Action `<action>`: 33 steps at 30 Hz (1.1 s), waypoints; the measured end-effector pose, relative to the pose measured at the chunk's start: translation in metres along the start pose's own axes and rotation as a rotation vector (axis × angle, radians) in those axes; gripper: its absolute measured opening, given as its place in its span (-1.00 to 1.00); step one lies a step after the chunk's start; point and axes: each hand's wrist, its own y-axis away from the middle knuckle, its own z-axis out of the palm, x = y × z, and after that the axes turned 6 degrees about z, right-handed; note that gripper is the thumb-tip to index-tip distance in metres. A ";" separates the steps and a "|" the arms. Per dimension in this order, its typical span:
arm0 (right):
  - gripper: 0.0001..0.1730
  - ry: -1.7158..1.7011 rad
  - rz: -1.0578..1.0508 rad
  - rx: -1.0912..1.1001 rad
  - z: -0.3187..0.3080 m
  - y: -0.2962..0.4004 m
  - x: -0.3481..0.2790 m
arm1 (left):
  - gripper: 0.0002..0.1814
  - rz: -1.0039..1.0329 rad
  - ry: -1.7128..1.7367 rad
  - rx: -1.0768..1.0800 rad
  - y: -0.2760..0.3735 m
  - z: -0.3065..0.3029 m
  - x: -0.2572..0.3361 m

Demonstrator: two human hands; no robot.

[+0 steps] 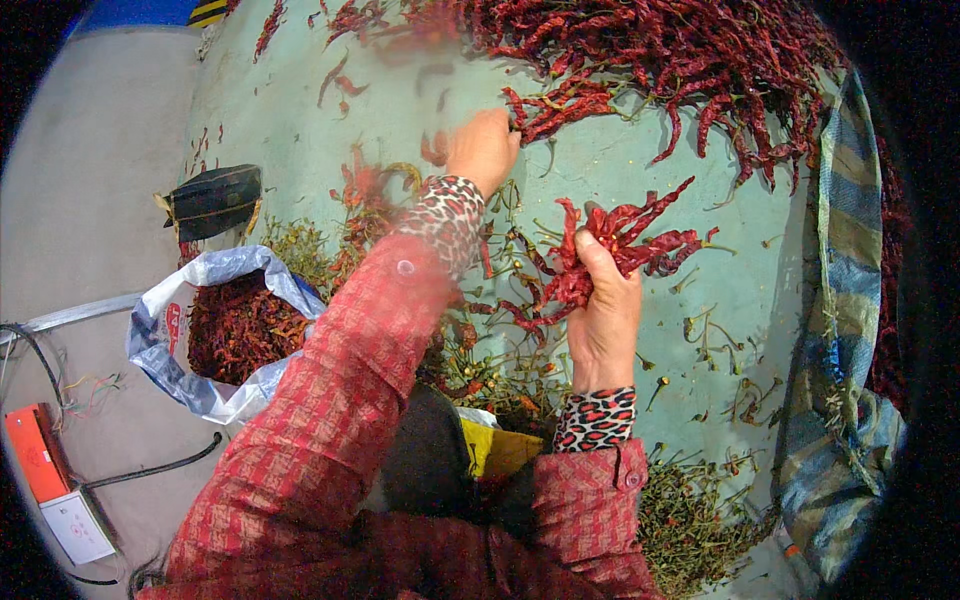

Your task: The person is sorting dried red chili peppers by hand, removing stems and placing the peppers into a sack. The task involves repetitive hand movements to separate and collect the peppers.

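A bunch of dried red chili peppers [626,232] is gripped in my right hand [604,315], its thumb pressed across them and the pods fanning out above the fist. Farther forward, my left hand [484,150] has its fingers curled at the left end of a small cluster of dried chilies [577,109] on the pale green surface [675,217]. Those fingertips are hidden, so I cannot tell whether they hold a pod. Loose stems and darker chili pieces [517,311] lie between my forearms.
A large heap of dried chilies [660,45] covers the far side. On the left stands an open white sack [225,405] of dark red chili pieces. Stem piles [690,517] lie close to me. Striped woven cloth [847,225] borders the right. An orange-and-white box [37,450] with cables sits lower left.
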 end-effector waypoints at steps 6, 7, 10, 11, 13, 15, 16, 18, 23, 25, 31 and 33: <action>-0.90 -0.085 0.001 0.000 -0.006 -0.004 0.000 | -0.75 0.009 0.235 -0.090 0.039 -0.010 -0.030; -0.90 -0.088 0.016 0.017 -0.006 -0.003 0.001 | -0.76 0.014 0.297 -0.012 0.042 -0.016 -0.040; -0.89 -0.099 0.025 0.028 -0.006 -0.003 0.001 | -0.77 -0.144 0.612 -0.134 0.061 -0.047 -0.017; -0.88 -0.105 0.037 0.017 -0.005 -0.003 0.003 | -0.79 -0.097 0.624 -0.151 0.071 -0.058 -0.002; -0.87 -0.113 0.049 0.009 -0.003 -0.003 0.005 | -0.83 -0.014 0.710 -0.235 0.090 -0.072 0.026; -0.83 -0.040 0.092 -0.076 0.003 0.001 0.006 | -0.84 0.238 0.599 -0.175 0.099 -0.077 0.041; -0.82 0.029 0.083 -0.107 0.001 0.000 0.010 | -0.84 0.320 0.545 -0.154 0.100 -0.076 0.042; -0.80 0.135 0.082 -0.168 -0.004 -0.002 0.011 | -0.86 0.426 0.484 -0.179 0.101 -0.078 0.043; -0.89 0.269 -0.044 0.001 0.004 0.005 0.004 | -0.87 0.401 0.536 -0.222 0.099 -0.077 0.044; -0.84 0.428 -0.083 0.024 0.001 0.006 0.004 | -0.87 0.332 0.561 -0.198 0.101 -0.068 0.051; -0.86 0.401 -0.438 -0.015 0.013 0.017 0.003 | -0.89 0.177 0.266 -0.183 0.088 -0.032 0.044; -0.87 0.119 -0.150 0.057 0.006 0.005 -0.002 | -0.80 0.283 0.334 -0.301 0.093 -0.047 0.030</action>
